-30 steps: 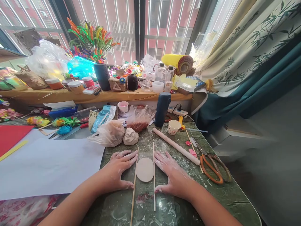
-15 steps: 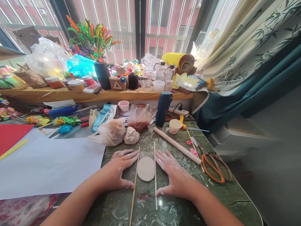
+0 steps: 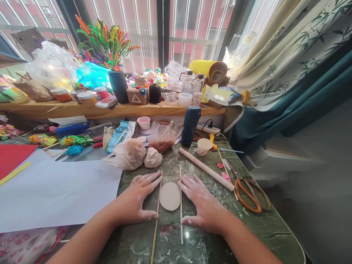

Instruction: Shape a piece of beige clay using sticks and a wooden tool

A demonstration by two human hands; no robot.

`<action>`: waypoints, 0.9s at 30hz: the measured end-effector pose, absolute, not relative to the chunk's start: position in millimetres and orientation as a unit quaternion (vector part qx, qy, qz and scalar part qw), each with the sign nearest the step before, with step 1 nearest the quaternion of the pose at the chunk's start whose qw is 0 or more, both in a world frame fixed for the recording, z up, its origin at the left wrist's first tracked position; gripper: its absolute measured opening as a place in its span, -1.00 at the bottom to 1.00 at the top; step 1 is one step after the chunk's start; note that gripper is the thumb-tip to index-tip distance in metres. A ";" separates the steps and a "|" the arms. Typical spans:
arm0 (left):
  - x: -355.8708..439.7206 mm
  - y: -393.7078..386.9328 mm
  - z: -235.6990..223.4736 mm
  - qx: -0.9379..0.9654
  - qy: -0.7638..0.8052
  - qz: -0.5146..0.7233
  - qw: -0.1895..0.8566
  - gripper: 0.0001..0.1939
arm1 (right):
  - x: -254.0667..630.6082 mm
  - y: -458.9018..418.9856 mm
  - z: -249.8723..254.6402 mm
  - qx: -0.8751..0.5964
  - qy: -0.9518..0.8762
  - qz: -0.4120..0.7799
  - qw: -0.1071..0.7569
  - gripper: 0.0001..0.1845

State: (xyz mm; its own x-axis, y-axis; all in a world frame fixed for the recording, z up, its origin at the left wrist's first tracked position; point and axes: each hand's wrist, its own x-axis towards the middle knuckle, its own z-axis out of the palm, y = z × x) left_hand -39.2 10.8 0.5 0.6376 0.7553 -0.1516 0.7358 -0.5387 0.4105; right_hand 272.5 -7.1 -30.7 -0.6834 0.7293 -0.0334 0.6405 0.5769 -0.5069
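The clay disc [image 3: 169,196] lies between a longer stick [image 3: 155,234] at nine o'clock and a shorter stick [image 3: 182,234] at three. Against these rest the left hand [image 3: 137,200] and right hand [image 3: 202,201], thumbs and fingers apart, clamping nothing; an inward slip could dent the disc.

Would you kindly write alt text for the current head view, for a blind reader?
A flat pale disc lies between two thin sticks, the whitened left hand touching one and right hand the other. Nearby lie a pale lump, a rod and scissors.
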 end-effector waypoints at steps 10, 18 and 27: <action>-34.2 7.2 -4.9 0.866 0.455 0.056 0.199 -0.15 | 268.9 -11.7 -35.7 -0.439 -0.862 0.211 0.144 -0.20; -39.6 10.8 -10.6 0.852 0.471 0.110 0.199 -0.32 | 275.3 -13.5 -42.0 -0.458 -0.827 0.232 0.228 -0.38; -59.3 2.6 3.4 0.858 0.471 0.111 0.172 -0.44 | 279.7 -20.0 -43.2 -0.431 -0.849 0.199 0.234 -0.42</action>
State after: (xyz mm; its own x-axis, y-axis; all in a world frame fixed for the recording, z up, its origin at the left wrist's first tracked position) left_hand -59.3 2.6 3.4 0.5317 0.8464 0.0292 0.7701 -0.4976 0.3992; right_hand 279.7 -20.0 -43.2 -0.5199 0.8239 0.2255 0.6385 0.5501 -0.5383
